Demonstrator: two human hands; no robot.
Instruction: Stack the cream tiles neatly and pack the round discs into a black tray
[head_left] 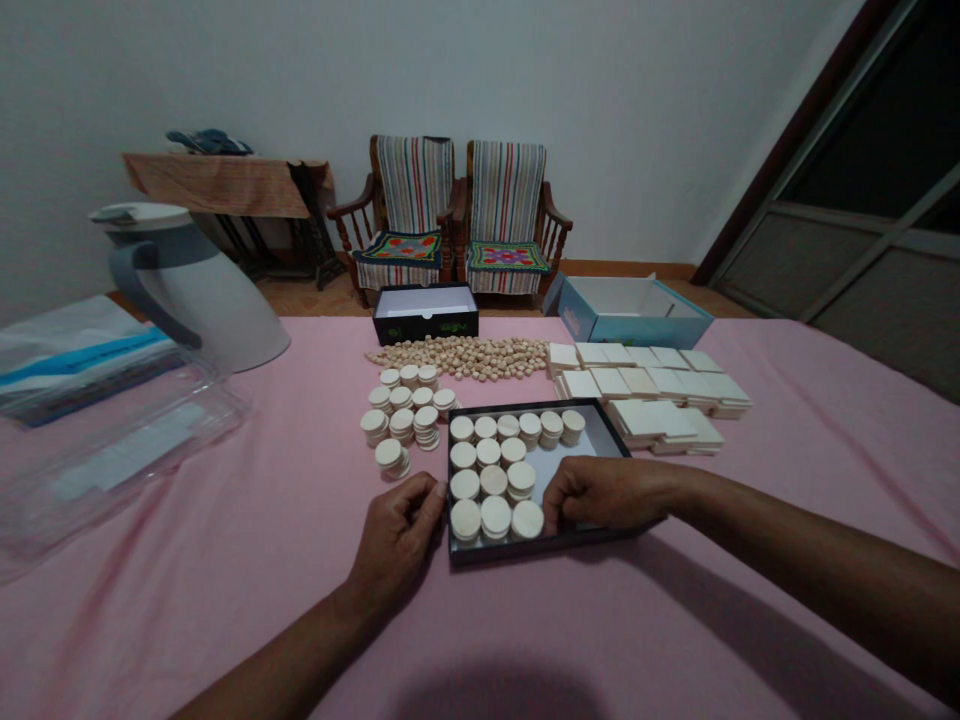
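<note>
A shallow black tray [609, 437] lies in front of me on the pink tablecloth, holding several stacks of pale wooden discs [491, 470]. My left hand [397, 540] rests against the tray's left edge, fingers curled, thumb by the rim. My right hand [607, 493] lies inside the tray on its right part, fingers bent and touching the nearest disc stack [527, 520]. More disc stacks [405, 412] stand on the cloth left of the tray.
A heap of small wooden beads [465, 357] lies behind the tray, flat square wooden tiles [652, 395] to the right. A black box [425, 313] and a blue box [630, 310] stand further back. A white jug [191, 290] and clear plastic container [112, 440] sit left.
</note>
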